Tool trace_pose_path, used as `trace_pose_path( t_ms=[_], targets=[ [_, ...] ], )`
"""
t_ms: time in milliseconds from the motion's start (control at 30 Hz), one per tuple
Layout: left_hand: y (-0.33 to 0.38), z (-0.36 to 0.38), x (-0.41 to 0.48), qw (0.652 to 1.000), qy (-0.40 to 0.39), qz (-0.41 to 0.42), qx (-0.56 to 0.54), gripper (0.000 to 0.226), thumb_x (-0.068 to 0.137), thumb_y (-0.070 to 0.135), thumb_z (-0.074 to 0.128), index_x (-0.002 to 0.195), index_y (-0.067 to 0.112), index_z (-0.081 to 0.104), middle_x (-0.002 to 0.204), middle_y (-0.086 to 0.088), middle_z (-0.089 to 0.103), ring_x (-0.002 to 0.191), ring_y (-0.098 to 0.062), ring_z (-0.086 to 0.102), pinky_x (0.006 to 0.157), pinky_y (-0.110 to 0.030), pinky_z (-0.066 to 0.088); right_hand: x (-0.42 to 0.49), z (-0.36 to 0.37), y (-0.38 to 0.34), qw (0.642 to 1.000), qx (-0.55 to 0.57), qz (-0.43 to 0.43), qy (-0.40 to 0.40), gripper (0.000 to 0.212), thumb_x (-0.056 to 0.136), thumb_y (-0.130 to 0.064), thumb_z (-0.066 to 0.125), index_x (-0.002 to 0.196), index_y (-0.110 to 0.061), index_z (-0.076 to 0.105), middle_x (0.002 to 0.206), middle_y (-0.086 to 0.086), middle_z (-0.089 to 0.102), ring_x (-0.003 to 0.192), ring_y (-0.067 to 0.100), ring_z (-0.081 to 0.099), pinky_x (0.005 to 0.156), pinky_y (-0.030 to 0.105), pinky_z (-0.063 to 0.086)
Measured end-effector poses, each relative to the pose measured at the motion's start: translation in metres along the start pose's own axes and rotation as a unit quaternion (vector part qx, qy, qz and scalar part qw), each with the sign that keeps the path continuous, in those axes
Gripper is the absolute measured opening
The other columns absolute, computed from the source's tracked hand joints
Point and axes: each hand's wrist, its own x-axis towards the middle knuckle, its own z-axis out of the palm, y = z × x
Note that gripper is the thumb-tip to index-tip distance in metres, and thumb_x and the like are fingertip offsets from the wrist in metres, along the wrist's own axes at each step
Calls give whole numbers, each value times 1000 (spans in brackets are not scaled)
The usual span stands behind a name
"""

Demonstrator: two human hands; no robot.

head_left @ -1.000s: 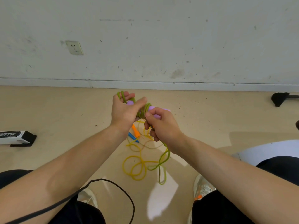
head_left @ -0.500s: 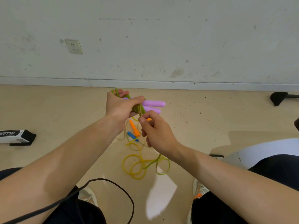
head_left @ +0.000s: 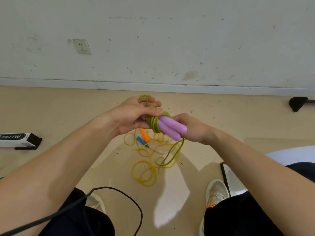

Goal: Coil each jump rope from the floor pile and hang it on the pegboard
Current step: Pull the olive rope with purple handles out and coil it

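Note:
My left hand (head_left: pixel 131 116) grips a green jump rope (head_left: pixel 154 123) that is wound in tight turns around its two purple handles (head_left: pixel 170 128). A green loop sticks out above my left fingers. My right hand (head_left: pixel 192 129) sits behind the handles' free ends and holds the loose green tail, which trails down to the floor. On the floor below lies a yellow rope (head_left: pixel 146 171) in loose loops, with an orange handle (head_left: pixel 144 133) and a blue handle (head_left: pixel 142 141). No pegboard is in view.
A black-and-white box (head_left: pixel 18 140) lies on the floor at the left. A black stand foot (head_left: pixel 297 103) sits at the far right by the wall. A black cable (head_left: pixel 119 193) curves over my lap, and my shoes (head_left: pixel 216 193) rest on the floor.
My right hand swung from below the bundle to its right side, carrying the green tail around the handles. The purple handles now point down-right. Less green rope lies on the floor.

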Motion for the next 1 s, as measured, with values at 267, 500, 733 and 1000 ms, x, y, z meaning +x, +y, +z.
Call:
trace_pose_path(
  t_ms=[267, 500, 733, 1000],
  targets=[
    [-1, -10, 1, 980, -61, 15, 190, 65, 66, 8, 89, 119, 18, 52, 124, 9, 68, 97, -8, 69, 61, -33, 56, 5, -15, 9, 982, -183, 51, 9, 54, 80, -59, 69, 59, -17, 42, 55, -5, 32, 53, 14, 28, 54, 31, 25],
    [-17, -12, 8, 929, -39, 124, 347, 79, 53, 24, 94, 118, 20, 51, 122, 8, 63, 114, -8, 62, 81, -32, 57, 5, -9, -6, 992, 63, 102, 35, 35, 99, -35, 58, 75, -11, 68, 55, -6, 41, 48, 12, 33, 46, 24, 29],
    [-22, -6, 18, 885, 146, 251, 364, 78, 56, 25, 97, 118, 20, 49, 118, 13, 62, 95, -8, 61, 85, -27, 52, -7, 30, -29, 932, 309, 136, 131, 22, 101, -12, 43, 96, -9, 64, 63, 1, 52, 47, 18, 52, 53, 26, 46],
    [-29, 0, 23, 890, 247, 278, 264, 74, 63, 19, 92, 120, 18, 46, 115, 20, 57, 111, -13, 62, 96, -32, 51, -10, 33, -35, 932, 316, 82, 159, 26, 104, -23, 42, 98, -11, 65, 57, 0, 45, 44, 16, 42, 50, 27, 42]
  ],
)
